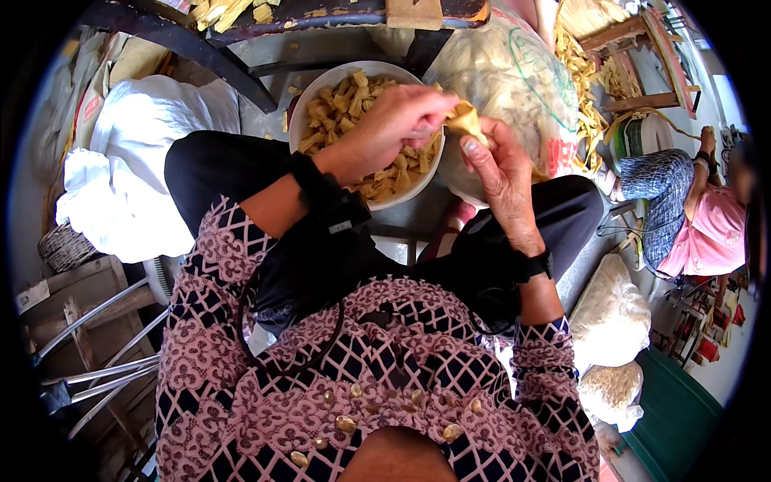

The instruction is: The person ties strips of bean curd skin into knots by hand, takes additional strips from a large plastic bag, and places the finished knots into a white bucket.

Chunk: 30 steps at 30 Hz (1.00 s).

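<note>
A small pale yellow folded leaf strip [466, 120] is pinched between both hands, above the right rim of a white bowl [309, 96]. My left hand [397, 120] grips it from the left with curled fingers. From the right, my right hand [499, 169] holds it, thumb up against the piece. Several similar short yellow folded pieces [349, 100] fill the bowl, which rests on the floor between my knees. Black bands wrap both wrists.
A large clear bag of pale strips [514, 72] stands right of the bowl. A white sack [152, 161] lies at left, metal chair legs [104, 353] at lower left. Another seated person [699, 217] is at right, with more filled bags [610, 321] nearby.
</note>
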Available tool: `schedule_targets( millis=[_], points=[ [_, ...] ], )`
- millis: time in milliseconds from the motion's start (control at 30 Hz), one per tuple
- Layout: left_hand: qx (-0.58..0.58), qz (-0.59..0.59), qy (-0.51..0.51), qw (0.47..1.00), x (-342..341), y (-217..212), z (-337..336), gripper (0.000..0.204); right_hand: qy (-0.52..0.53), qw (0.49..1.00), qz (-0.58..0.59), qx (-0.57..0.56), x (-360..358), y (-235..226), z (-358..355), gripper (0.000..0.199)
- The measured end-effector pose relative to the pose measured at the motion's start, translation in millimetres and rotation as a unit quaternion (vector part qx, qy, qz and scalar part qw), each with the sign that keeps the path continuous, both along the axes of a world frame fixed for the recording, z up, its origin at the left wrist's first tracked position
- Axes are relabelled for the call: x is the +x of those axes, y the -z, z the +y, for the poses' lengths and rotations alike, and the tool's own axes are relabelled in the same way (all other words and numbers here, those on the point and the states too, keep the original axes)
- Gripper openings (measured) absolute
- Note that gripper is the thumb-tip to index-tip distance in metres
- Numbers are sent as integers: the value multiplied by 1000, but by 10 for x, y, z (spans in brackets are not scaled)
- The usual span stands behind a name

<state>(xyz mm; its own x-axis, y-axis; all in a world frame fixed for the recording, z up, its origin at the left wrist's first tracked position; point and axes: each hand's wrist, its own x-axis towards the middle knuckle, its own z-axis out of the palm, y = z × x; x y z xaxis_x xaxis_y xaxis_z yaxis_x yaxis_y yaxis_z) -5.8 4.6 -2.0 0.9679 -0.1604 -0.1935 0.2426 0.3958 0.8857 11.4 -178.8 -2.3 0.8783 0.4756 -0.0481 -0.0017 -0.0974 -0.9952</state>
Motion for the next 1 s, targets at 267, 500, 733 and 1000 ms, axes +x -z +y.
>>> schedule_targets(
  millis=[267,500,733,1000],
  points=[
    [-114,73,38,990,-133,-212,-14,35,8,998,-36,-43,-310,-208,-262,14],
    [93,-25,79,992,-53,-170,100,24,22,998,-51,-17,-183,-162,-205,12],
    [83,-42,48,995,-95,-203,-113,17,-22,999,-47,-10,-113,-74,-34,15],
    [96,-13,-35,995,-89,-79,93,14,-30,995,-40,-87,-115,-181,-110,12]
  ],
)
